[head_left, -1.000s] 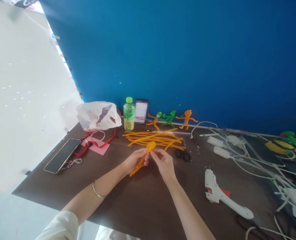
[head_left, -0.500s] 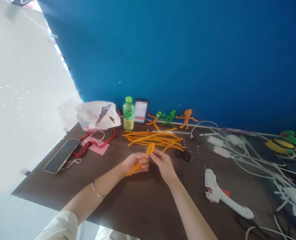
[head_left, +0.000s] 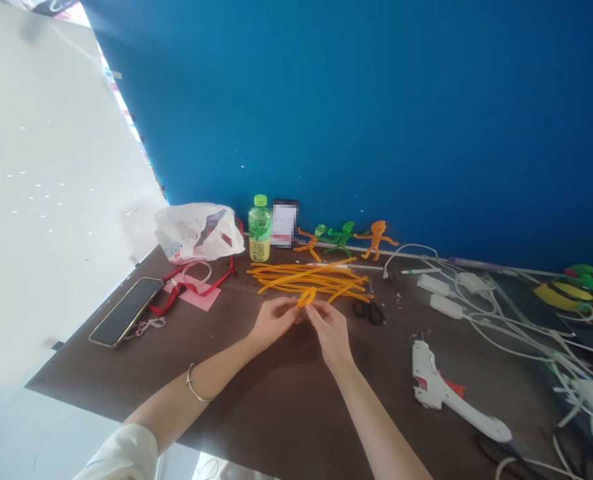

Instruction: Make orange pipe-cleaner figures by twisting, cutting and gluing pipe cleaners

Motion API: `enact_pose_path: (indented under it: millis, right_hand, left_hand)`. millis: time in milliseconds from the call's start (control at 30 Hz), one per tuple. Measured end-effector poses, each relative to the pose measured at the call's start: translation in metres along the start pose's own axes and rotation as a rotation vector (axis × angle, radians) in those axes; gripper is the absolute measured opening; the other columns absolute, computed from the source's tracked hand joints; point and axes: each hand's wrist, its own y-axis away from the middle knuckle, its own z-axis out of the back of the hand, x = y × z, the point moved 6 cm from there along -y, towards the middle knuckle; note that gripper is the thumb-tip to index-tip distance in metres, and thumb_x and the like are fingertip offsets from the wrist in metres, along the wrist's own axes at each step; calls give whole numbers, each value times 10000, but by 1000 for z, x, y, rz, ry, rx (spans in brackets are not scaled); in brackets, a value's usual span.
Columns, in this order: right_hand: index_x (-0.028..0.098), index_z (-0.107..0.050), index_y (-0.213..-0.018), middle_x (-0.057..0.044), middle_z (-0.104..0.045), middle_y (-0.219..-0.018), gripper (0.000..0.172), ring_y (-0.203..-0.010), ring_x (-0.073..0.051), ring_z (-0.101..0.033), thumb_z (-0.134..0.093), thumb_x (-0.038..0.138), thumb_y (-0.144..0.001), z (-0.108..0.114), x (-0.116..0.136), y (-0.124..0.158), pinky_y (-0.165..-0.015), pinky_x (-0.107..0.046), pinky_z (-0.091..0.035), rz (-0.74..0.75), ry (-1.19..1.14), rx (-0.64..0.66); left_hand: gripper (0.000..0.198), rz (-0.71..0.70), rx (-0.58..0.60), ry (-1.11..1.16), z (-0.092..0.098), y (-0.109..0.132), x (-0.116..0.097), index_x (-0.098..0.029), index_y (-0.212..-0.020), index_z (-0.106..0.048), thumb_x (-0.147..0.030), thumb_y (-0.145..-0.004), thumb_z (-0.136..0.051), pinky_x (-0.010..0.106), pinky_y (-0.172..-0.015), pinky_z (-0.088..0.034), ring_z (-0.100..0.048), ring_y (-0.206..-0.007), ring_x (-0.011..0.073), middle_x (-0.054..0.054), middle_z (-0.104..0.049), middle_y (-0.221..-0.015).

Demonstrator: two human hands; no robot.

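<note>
My left hand (head_left: 274,317) and my right hand (head_left: 327,325) meet over the dark brown table (head_left: 276,400), both pinching one orange pipe cleaner (head_left: 307,297) bent into a small loop. Only the loop shows above my fingers; the rest of the stem is hidden behind my hands. Just beyond them lies a loose pile of orange pipe cleaners (head_left: 309,277). A thin bracelet (head_left: 192,384) circles my left wrist.
Pipe-cleaner figures (head_left: 346,238), a green bottle (head_left: 259,228) and a white plastic bag (head_left: 197,232) stand by the blue wall. A phone (head_left: 126,311) and red lanyard (head_left: 189,287) lie left. Small scissors (head_left: 368,311), a white glue gun (head_left: 451,399) and tangled white cables (head_left: 516,320) lie right.
The loop has sunk lower between my fingers, and the long orange tail that hung below my left hand is out of sight. Both hands have stayed in place.
</note>
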Motion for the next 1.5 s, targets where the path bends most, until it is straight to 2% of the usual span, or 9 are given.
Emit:
enact_pose_path:
  millis: [67, 167, 300, 533, 700, 833, 1067, 1300, 1500]
  right_hand:
    - [162, -641, -806, -63, -672, -803, 262, -755, -203, -614, -612, 396, -693, -1, 0, 1, -707, -339, -484, 15, 25, -7]
    - [167, -647, -799, -58, -663, -799, 250, -758, -202, -615, -616, 392, -695, -3, 4, 3, -713, -332, -483, 67, 104, -12]
    - [180, -646, -779, -59, -624, -790, 213, -734, -185, -595, -587, 379, -731, -2, 13, 7, -665, -309, -491, 177, 242, -39]
    - [206, -639, -839, -72, -634, -851, 188, -805, -197, -598, -515, 341, -796, -4, 22, 7, -716, -319, -481, 347, 422, 46]
    - [199, -649, -828, -48, -649, -726, 227, -609, -160, -576, -492, 362, -807, -1, 26, 6, -613, -290, -449, 383, 548, 63]
    - [191, -653, -809, -46, -641, -715, 240, -581, -146, -552, -502, 377, -798, 4, 27, 4, -544, -262, -430, 372, 501, 51]
    - [182, -661, -761, -50, -657, -751, 199, -693, -182, -596, -593, 367, -732, 11, 24, -2, -623, -285, -459, 269, 331, 35]
    - [179, -678, -727, -35, -650, -712, 198, -675, -176, -582, -607, 365, -718, 8, 21, -5, -630, -286, -444, 171, 248, 165]
    - [189, -695, -725, -26, -604, -664, 208, -638, -156, -542, -596, 372, -730, 5, 22, -4, -582, -267, -420, 216, 311, 246]
  left_hand:
    - [237, -150, -46, -205, 3, 2, -7, -160, -813, -655, -331, -650, -677, 286, -698, -441, -566, -715, 169, 64, -640, -802]
    - [112, -327, -84, -427, 6, 5, -17, -193, -763, -680, -271, -702, -628, 248, -662, -399, -518, -649, 147, 46, -620, -717]
    - [152, -386, -59, -523, 6, 4, -19, -193, -778, -686, -255, -768, -548, 235, -612, -369, -486, -566, 129, 33, -589, -631]
    - [259, -135, -21, -295, 7, -4, -6, -143, -777, -647, -379, -762, -543, 241, -555, -416, -535, -499, 118, 29, -603, -627]
    - [314, 27, 36, -50, 6, -7, -2, -115, -675, -603, -424, -721, -584, 230, -530, -417, -514, -469, 88, 20, -569, -598]
    - [285, 114, 88, 173, 3, -8, 2, -103, -672, -603, -385, -678, -642, 228, -518, -417, -489, -459, 71, 11, -552, -597]
    - [214, 237, 227, 387, -4, -5, 8, -83, -761, -630, -281, -684, -652, 207, -470, -377, -409, -427, 38, -14, -486, -575]
    - [133, 379, 411, 586, -11, 1, 8, -91, -754, -609, -218, -715, -609, 160, -398, -268, -299, -378, 2, -42, -401, -547]
    - [137, 360, 366, 541, -10, -1, 9, -87, -756, -596, -218, -717, -597, 170, -390, -229, -261, -368, 1, -46, -383, -545]
